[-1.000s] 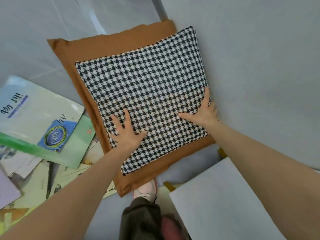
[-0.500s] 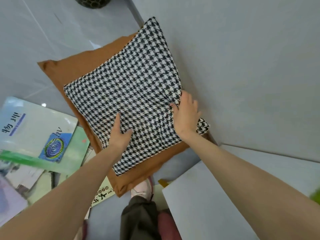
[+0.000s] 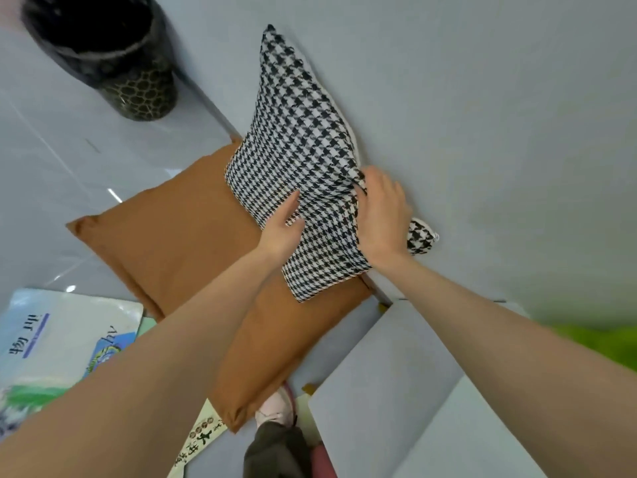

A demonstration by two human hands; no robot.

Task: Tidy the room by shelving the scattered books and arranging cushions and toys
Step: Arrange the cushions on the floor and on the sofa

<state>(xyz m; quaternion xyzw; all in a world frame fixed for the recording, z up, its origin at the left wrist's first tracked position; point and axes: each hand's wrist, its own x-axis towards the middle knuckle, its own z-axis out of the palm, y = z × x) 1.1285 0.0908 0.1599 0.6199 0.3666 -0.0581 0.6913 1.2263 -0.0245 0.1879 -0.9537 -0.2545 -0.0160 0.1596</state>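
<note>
A black-and-white houndstooth cushion (image 3: 300, 139) stands tilted up against the pale wall, its lower edge resting on a brown cushion (image 3: 179, 243) that lies flat on the floor. My right hand (image 3: 381, 215) grips the houndstooth cushion's bunched right edge. My left hand (image 3: 281, 225) presses flat on its lower face with straight fingers. Several books (image 3: 62, 339) lie scattered on the floor at the lower left.
A dark patterned bin (image 3: 113, 53) stands on the floor at the top left beside the wall. A white shelf unit (image 3: 396, 384) fills the lower right, with something green (image 3: 593, 343) past it. My shoe (image 3: 275, 408) is by the brown cushion's near corner.
The houndstooth cushion went from lying flat on the brown one to standing tilted against the wall. My right hand moved from flat on it to gripping its edge.
</note>
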